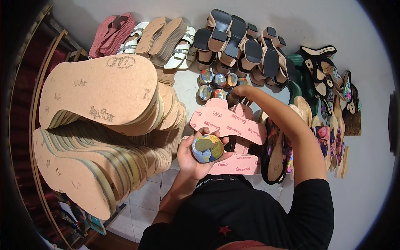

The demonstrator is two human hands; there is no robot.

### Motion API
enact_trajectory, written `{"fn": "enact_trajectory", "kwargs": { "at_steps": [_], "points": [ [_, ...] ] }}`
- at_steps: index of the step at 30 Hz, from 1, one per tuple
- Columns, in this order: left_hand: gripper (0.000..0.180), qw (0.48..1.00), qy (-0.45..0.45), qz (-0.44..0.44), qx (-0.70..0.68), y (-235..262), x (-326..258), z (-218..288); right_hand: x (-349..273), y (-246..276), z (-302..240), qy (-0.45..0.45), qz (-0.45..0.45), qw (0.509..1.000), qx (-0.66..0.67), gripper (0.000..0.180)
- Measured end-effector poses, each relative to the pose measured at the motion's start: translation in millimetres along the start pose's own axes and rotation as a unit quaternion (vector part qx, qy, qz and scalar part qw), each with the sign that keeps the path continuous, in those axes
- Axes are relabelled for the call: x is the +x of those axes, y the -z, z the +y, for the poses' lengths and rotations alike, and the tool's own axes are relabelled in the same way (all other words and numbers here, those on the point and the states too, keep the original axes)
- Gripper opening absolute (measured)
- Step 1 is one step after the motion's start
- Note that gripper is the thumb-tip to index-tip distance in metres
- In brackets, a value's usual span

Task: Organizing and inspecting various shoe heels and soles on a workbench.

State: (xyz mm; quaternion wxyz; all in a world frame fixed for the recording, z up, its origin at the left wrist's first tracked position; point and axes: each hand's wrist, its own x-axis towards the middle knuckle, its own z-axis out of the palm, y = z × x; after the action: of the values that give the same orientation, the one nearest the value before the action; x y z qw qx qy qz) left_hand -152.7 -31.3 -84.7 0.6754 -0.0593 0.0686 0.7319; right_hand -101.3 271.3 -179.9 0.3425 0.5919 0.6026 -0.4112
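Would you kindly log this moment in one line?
left hand: holds patterned block; right hand: beside other blocks, contact unclear; nearby: pink soles

insole stacks (100,89) l, heeled shoes (238,32) behind round pcs (219,81), more footwear (325,71) r

Red printed lettering (246,169) across pink sole-shaped pieces (223,123), dark scrawled marks (102,113) on tan soles (93,89), perhaps handwriting

The fingers of the right hand (240,91) are mostly hidden; whether they grip anything cannot be told. A rounded patterned block (208,148) covers the palm of the left hand (191,161). The lower edge cuts off the black shirt (250,210).
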Motion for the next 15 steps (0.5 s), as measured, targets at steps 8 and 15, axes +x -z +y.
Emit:
{"fn": "enact_trajectory", "kwargs": {
  "at_steps": [8, 15],
  "points": [
    [0.036, 0.998, 0.016, -0.065, -0.022, 6.8, 1.0, 0.2, 5.1, -6.2, 7.2, 0.047, -0.062, 0.991, 0.104, 0.044],
    [0.038, 0.999, -0.031, -0.031, 0.001, -2.2, 2.7, -1.3, -0.2, -3.3, 2.1, 0.032, 0.004, 0.999, 0.038, 0.046]
  ]
}}
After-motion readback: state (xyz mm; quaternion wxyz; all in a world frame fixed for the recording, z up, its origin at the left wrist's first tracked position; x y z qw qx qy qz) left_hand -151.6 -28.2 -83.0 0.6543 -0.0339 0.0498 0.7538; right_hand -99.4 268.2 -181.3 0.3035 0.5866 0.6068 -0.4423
